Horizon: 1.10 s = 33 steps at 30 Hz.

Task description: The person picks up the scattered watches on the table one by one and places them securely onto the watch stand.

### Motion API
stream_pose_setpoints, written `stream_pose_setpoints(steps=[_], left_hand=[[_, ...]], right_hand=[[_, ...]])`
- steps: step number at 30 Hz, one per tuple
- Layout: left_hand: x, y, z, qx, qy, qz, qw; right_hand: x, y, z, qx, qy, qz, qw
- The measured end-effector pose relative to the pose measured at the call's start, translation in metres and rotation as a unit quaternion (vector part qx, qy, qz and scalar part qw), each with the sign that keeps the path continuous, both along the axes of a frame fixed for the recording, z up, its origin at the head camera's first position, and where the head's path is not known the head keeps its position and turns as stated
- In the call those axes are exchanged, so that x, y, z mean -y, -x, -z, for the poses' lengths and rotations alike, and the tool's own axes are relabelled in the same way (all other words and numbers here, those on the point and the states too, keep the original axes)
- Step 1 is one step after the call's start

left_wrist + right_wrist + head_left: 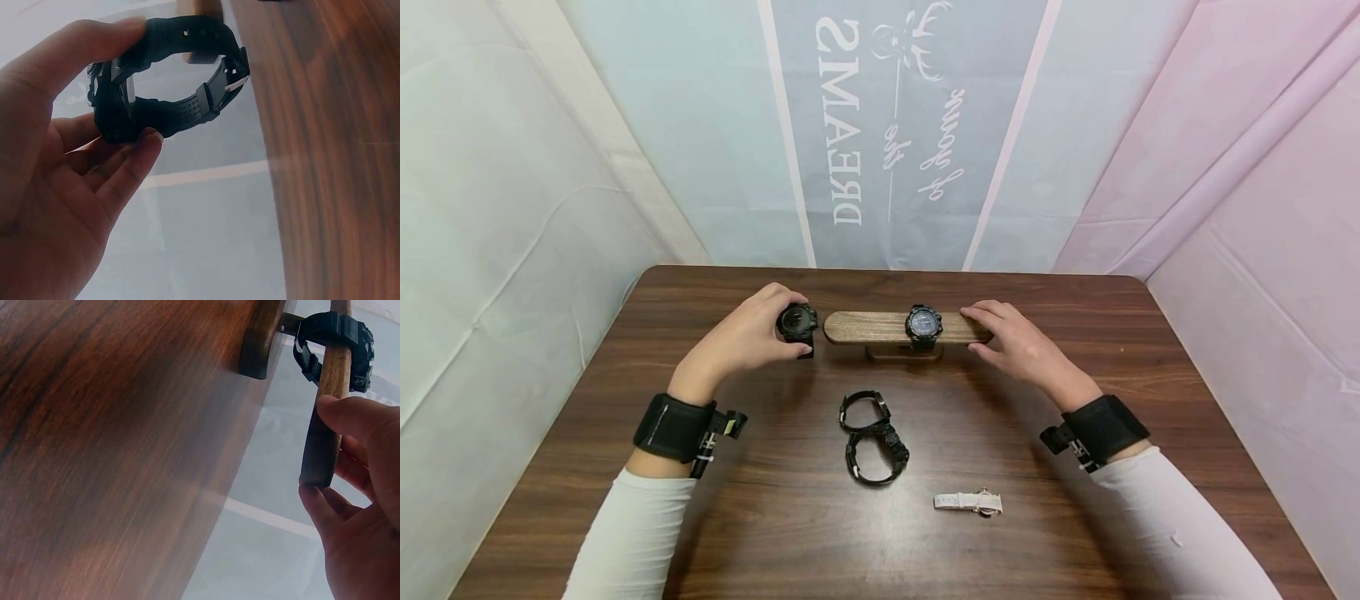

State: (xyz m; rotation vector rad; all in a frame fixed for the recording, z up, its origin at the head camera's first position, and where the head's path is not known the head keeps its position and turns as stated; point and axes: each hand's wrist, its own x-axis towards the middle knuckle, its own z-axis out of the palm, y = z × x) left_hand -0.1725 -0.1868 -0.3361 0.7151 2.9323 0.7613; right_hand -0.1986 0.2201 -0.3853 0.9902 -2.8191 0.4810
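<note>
Table (775, 517), held watch's (796, 322) buckle (237, 83), left-wrist view only

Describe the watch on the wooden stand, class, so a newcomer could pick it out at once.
On the brown table, near its far edge, find the wooden stand gripped by the right hand. The black watch looped around its bar is the one. Unlike the watch in the left hand, or the black pair and white watch on the table, it alone encircles the bar.

Has one watch (923, 325) around the bar (868, 328), another watch (797, 322) just left, two watches (895, 447) before it, a fifth watch (957, 501) right of those.
</note>
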Motion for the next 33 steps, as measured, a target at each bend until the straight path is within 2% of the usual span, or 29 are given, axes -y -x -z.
stream_pose_setpoints(steps=[3, 9, 16, 33], left_hand=[[0.000, 0.005, 0.005, 0.003, 0.002, -0.001, 1.0000], [-0.002, 0.014, 0.013, -0.002, 0.004, 0.017, 0.9998], [-0.010, 0.022, 0.022, -0.023, 0.003, 0.037, 0.9990], [-0.030, 0.028, 0.027, -0.032, 0.017, 0.050, 0.9981]], right_hand=[[0.001, 0.000, -0.001, 0.008, -0.006, 0.004, 1.000], [0.001, 0.000, -0.001, 0.016, -0.011, 0.006, 1.000], [0.002, 0.000, -0.002, 0.022, -0.016, 0.010, 1.000], [0.001, 0.000, -0.003, 0.014, -0.010, 0.003, 1.000]])
